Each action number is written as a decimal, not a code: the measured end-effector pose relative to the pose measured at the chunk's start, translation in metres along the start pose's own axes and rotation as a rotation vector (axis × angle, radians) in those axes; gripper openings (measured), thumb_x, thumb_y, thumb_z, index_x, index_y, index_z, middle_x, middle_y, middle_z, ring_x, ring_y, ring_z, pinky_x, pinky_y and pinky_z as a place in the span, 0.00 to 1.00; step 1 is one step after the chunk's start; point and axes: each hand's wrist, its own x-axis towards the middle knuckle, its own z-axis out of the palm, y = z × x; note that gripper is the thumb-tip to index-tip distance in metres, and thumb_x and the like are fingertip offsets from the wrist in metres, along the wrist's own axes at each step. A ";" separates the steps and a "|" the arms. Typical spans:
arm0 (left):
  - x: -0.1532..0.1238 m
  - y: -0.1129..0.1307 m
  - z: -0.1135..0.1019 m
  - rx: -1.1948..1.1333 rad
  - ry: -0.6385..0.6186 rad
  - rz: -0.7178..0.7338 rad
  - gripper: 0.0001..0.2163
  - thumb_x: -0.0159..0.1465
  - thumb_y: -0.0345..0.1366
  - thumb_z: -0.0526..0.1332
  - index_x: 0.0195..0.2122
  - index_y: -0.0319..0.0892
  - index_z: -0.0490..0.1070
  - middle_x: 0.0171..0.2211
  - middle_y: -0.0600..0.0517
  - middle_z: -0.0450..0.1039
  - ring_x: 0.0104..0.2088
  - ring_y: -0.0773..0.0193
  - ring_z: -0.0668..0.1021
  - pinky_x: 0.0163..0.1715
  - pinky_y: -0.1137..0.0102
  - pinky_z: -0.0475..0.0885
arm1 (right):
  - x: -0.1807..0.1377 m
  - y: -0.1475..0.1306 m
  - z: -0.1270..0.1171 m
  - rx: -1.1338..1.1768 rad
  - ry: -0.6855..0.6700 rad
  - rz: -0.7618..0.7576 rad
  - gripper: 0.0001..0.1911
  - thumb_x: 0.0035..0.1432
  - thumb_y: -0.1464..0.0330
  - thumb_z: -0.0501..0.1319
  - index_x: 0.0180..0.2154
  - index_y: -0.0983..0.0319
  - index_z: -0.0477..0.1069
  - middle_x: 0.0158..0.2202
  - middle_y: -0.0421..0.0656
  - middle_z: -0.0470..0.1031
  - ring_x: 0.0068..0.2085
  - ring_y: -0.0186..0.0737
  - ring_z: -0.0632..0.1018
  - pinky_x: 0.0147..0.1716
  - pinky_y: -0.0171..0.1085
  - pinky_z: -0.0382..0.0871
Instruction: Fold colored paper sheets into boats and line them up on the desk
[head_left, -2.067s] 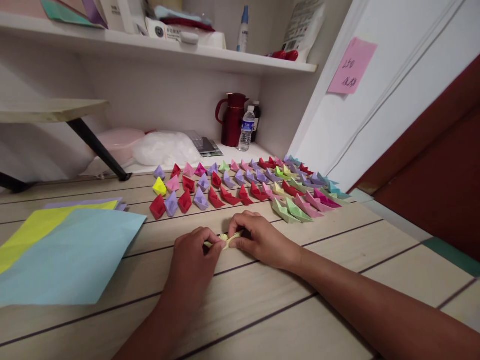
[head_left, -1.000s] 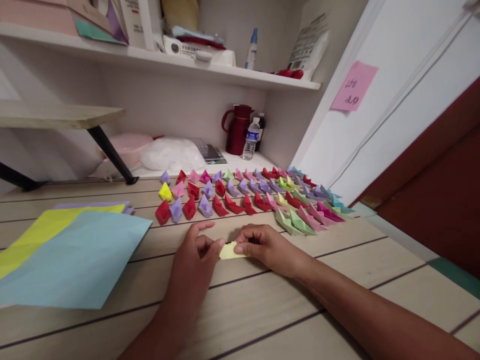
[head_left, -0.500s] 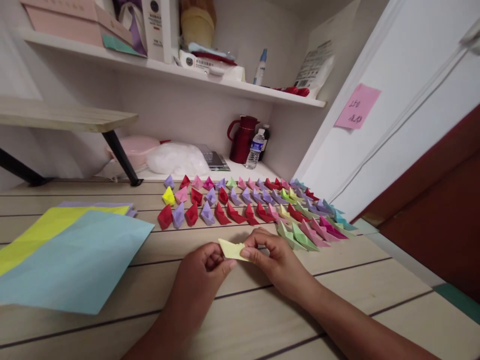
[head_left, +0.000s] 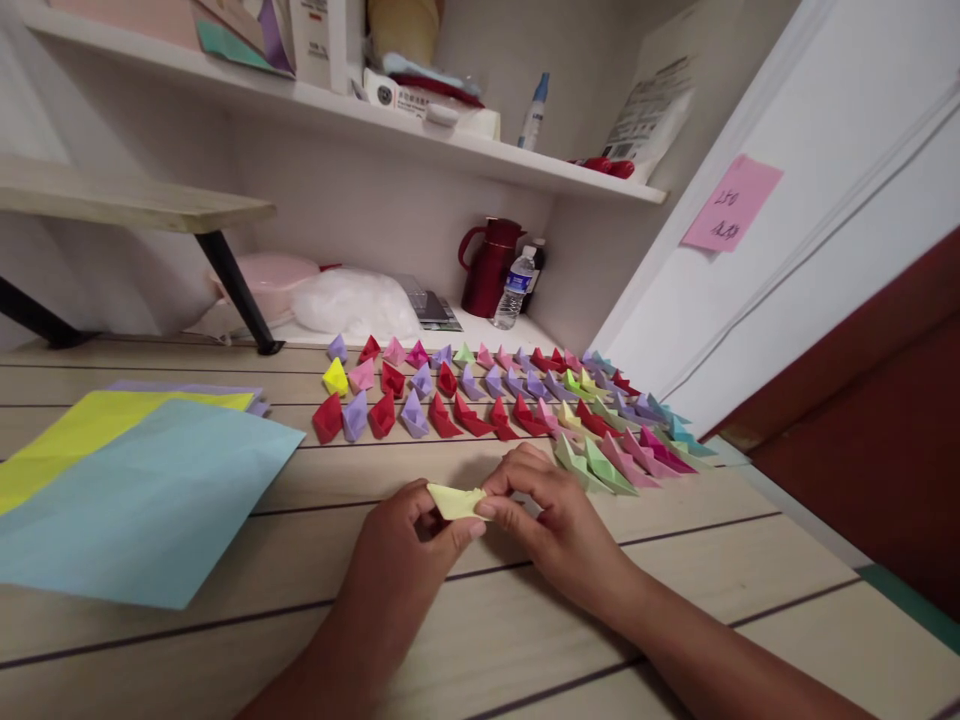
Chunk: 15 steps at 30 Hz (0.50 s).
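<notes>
A pale yellow folded paper boat (head_left: 454,502) is held between both hands, just above the table. My left hand (head_left: 405,550) is closed on its left part, thumb below and in front, the curled fingers partly hidden behind. My right hand (head_left: 551,520) pinches the right end between thumb and fingers. Beyond the hands stand rows of small paper boats in several colours, among them a red boat (head_left: 327,418), a purple boat (head_left: 415,414) and a light green boat (head_left: 609,468) close to my right hand.
Sheets of paper, a blue sheet (head_left: 161,500) over a yellow sheet (head_left: 67,445), lie on the left of the slatted table (head_left: 570,640). A small raised stand (head_left: 135,198) is behind them. At the back are a red jug (head_left: 491,268) and a water bottle (head_left: 515,290).
The camera view has tilted down slightly. Both hands still hold the pale yellow boat; the left thumb has shifted slightly right along its lower edge.
</notes>
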 end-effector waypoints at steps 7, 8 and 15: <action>-0.002 0.000 0.001 -0.081 0.001 0.020 0.12 0.49 0.46 0.63 0.24 0.41 0.72 0.22 0.56 0.66 0.27 0.67 0.65 0.27 0.72 0.58 | 0.000 0.002 -0.002 -0.027 -0.025 -0.032 0.09 0.64 0.68 0.61 0.30 0.60 0.71 0.28 0.40 0.72 0.34 0.40 0.70 0.38 0.40 0.61; -0.002 0.000 0.001 -0.092 0.002 0.018 0.12 0.49 0.45 0.64 0.23 0.41 0.72 0.22 0.56 0.66 0.27 0.67 0.65 0.27 0.72 0.58 | 0.000 0.002 -0.002 -0.031 -0.029 -0.032 0.09 0.64 0.67 0.60 0.30 0.60 0.71 0.28 0.40 0.72 0.34 0.40 0.70 0.38 0.40 0.61; 0.001 0.001 -0.001 -0.177 -0.011 0.002 0.12 0.50 0.45 0.65 0.24 0.41 0.76 0.21 0.57 0.63 0.23 0.70 0.61 0.23 0.73 0.55 | 0.003 0.003 0.000 0.110 -0.040 0.133 0.14 0.64 0.59 0.60 0.30 0.60 0.73 0.30 0.42 0.74 0.36 0.41 0.72 0.38 0.39 0.64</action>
